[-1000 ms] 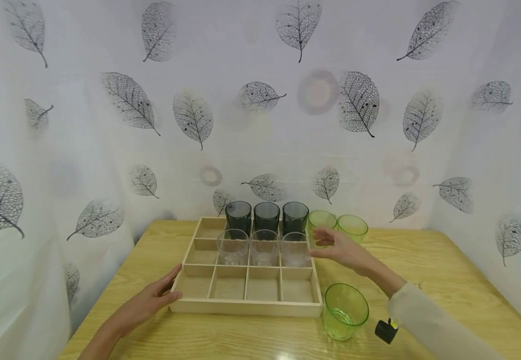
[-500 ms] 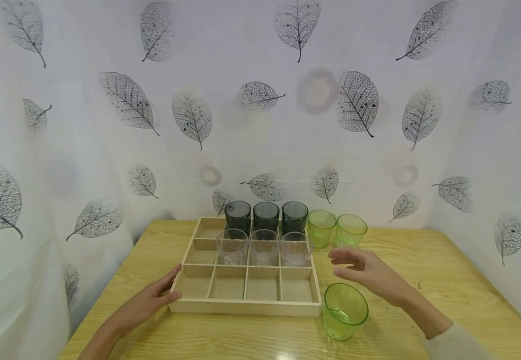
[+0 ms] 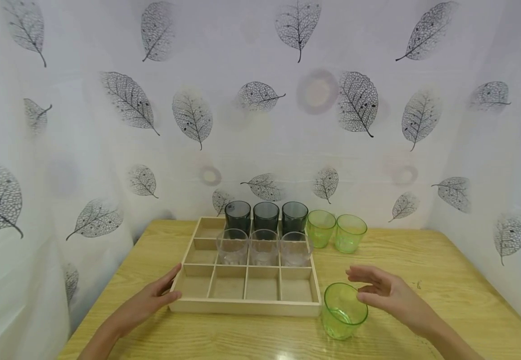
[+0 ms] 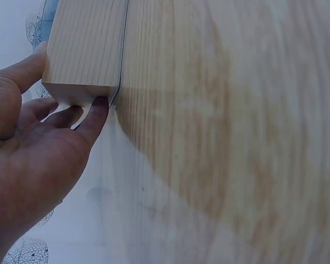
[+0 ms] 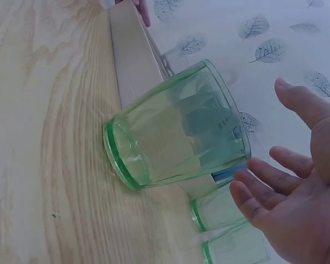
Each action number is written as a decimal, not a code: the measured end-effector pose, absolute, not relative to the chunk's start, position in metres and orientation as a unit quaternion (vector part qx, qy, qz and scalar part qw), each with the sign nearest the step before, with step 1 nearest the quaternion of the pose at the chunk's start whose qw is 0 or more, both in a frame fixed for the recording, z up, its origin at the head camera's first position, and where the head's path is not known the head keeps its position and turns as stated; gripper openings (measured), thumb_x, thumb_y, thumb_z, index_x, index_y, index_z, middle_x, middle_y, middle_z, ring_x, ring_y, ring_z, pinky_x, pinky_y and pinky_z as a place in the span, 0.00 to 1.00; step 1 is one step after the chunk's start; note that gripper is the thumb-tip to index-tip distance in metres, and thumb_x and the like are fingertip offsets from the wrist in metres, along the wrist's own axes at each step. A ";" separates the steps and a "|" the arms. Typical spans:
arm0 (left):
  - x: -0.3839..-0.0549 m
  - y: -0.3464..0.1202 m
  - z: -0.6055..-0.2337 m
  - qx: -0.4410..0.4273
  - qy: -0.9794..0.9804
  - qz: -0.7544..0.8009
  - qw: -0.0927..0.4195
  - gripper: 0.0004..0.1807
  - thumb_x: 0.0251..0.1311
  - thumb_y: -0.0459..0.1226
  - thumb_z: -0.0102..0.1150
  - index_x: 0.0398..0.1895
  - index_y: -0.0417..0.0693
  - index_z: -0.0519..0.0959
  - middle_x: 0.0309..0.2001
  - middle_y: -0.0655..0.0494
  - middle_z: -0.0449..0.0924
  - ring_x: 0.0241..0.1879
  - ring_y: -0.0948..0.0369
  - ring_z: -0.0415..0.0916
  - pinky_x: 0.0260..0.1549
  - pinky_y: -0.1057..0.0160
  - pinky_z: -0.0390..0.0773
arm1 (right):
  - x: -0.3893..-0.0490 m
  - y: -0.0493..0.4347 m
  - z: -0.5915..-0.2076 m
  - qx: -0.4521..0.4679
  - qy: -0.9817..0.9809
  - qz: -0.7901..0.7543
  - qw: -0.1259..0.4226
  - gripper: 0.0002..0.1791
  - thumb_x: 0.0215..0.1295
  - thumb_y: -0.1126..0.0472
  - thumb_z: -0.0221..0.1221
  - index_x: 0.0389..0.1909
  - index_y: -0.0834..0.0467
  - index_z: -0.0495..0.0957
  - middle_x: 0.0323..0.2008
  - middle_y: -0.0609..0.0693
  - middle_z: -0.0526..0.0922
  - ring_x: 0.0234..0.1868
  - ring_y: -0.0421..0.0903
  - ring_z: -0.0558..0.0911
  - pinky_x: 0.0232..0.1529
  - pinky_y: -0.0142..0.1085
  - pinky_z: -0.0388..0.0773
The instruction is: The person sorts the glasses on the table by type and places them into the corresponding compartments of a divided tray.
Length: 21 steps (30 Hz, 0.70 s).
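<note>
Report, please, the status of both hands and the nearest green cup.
Left hand touches front-left corner of tray. Right hand open beside nearest green cup, not gripping. Cup upright on table, nothing blocking it.

The table (image 3: 427,272) is yellow wood with wavy lines. A pale wooden tray (image 3: 244,307) with little square rooms sits flat on it. A green cup (image 3: 344,320) stands upright just beside the tray's near right corner. Two more green cups (image 3: 321,229) stand next to each other, far back, right of the tray.
</note>
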State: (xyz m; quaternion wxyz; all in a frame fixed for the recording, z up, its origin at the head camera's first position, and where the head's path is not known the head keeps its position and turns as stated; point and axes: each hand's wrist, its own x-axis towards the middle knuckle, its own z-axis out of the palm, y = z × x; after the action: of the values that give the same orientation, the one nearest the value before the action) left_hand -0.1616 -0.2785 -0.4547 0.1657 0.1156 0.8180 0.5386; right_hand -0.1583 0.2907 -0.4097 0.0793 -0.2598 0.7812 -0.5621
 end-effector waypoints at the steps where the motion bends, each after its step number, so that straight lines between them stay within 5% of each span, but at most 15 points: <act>1: -0.162 -0.279 -0.455 0.116 0.818 0.538 0.165 0.41 0.81 0.44 0.48 0.85 0.47 0.38 0.83 0.41 0.32 0.78 0.35 0.36 0.72 0.34 0.51 | -0.156 0.292 -0.412 -0.264 0.777 -0.567 0.075 0.27 0.76 0.71 0.55 0.73 0.69 0.65 0.66 0.46 0.78 0.62 0.39 0.79 0.57 0.33 0.79; 9: -0.162 -0.279 -0.454 0.115 0.818 0.539 0.169 0.41 0.82 0.44 0.47 0.85 0.47 0.37 0.83 0.42 0.31 0.78 0.35 0.35 0.72 0.33 0.50 | -0.151 0.295 -0.430 -0.338 0.747 -0.572 0.028 0.33 0.69 0.81 0.55 0.74 0.69 0.63 0.68 0.45 0.77 0.65 0.39 0.77 0.59 0.31 0.77; 15: -0.162 -0.278 -0.455 0.119 0.819 0.537 0.165 0.41 0.82 0.44 0.48 0.85 0.46 0.37 0.83 0.41 0.32 0.78 0.34 0.36 0.71 0.34 0.51 | -0.146 0.292 -0.440 -0.322 0.755 -0.569 0.051 0.36 0.68 0.79 0.59 0.76 0.66 0.61 0.70 0.42 0.74 0.66 0.35 0.74 0.60 0.30 0.74; 21: -0.162 -0.278 -0.456 0.122 0.825 0.529 0.156 0.41 0.81 0.44 0.48 0.85 0.45 0.38 0.82 0.39 0.34 0.78 0.34 0.39 0.70 0.38 0.54 | -0.138 0.283 -0.444 -0.270 0.799 -0.535 0.049 0.41 0.64 0.73 0.67 0.76 0.68 0.59 0.69 0.56 0.74 0.65 0.33 0.74 0.59 0.28 0.71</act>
State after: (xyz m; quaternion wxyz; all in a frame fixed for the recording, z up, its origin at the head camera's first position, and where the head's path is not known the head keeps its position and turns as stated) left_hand -0.1619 -0.2779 -0.4564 0.1562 0.1222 0.8252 0.5289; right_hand -0.1382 0.2834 -0.4441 0.0487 -0.2704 0.7988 -0.5353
